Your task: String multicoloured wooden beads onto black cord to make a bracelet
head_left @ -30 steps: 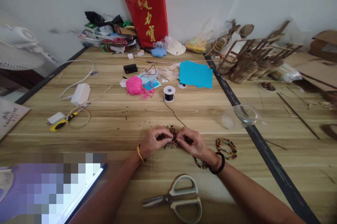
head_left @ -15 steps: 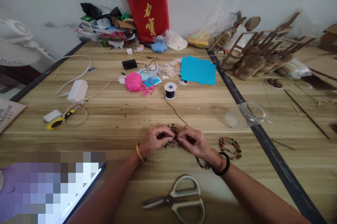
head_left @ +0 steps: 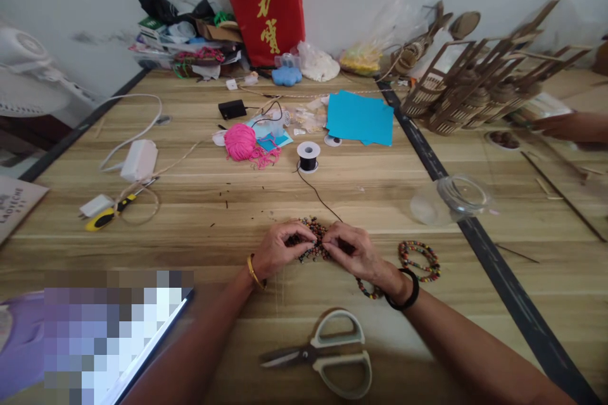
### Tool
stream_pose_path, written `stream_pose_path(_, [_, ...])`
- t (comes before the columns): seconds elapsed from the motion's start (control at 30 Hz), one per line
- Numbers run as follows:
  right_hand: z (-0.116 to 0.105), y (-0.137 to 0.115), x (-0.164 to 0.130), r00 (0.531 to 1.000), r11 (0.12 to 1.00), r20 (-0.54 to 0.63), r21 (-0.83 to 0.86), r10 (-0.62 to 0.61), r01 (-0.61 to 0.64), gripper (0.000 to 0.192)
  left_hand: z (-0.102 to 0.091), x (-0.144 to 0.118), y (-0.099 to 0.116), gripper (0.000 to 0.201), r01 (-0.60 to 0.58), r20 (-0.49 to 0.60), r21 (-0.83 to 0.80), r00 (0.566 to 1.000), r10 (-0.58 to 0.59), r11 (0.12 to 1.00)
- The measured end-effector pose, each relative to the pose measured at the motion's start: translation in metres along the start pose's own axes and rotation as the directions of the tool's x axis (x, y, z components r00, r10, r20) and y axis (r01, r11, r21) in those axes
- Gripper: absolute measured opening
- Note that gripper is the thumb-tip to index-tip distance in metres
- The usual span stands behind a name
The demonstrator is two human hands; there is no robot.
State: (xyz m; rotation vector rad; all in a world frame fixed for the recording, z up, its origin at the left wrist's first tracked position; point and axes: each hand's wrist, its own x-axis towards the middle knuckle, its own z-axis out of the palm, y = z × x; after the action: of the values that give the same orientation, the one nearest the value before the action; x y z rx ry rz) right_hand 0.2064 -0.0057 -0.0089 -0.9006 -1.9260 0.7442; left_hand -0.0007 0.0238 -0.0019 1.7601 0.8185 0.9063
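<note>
Pinching beads (head_left: 313,241), both hands.

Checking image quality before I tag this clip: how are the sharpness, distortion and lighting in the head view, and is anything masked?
Head view: soft, even light, faint shadows; wide-angle bending curves the table edges; the wooden frames at upper right are smeared; the hands and bead pile are fairly sharp; a pixelated block masks the lower left.
</note>
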Motion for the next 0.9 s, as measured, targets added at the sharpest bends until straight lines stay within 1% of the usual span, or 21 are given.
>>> stream_pose_path(0.23, [-0.0006, -0.0026, 0.0006, 1.000, 1.000, -0.021, 0.010, -0.017, 0.017, 0.009, -0.0003, -0.0013, 0.0011, 0.008, 0.044, 0.013, -0.007, 0.999, -0.044, 0.999])
stream_pose_path(0.57, [0.0000, 0.0025, -0.0021, 1.000, 1.000, 0.000, -0.014, -0.016, 0.016, 0.011, 0.0008, -0.0010, 0.0015, 0.009, 0.048, 0.015, -0.023, 0.999, -0.048, 0.999])
stream_pose_path(0.73, [-0.0003, 0.0020, -0.0028, 1.000, 1.000, 0.004, -0.021, -0.013, 0.013, 0.008, 0.0010, -0.0014, -0.0007, 0.011, 0.072, 0.025, -0.024, 0.997, -0.071, 0.997])
stream_pose_path(0.9, [-0.0006, 0.0011, -0.0023, 1.000, 1.000, 0.007, -0.018, -0.017, 0.017, 0.008, 0.0006, -0.0001, 0.0010, 0.012, 0.065, 0.025, -0.013, 0.998, -0.065, 0.998])
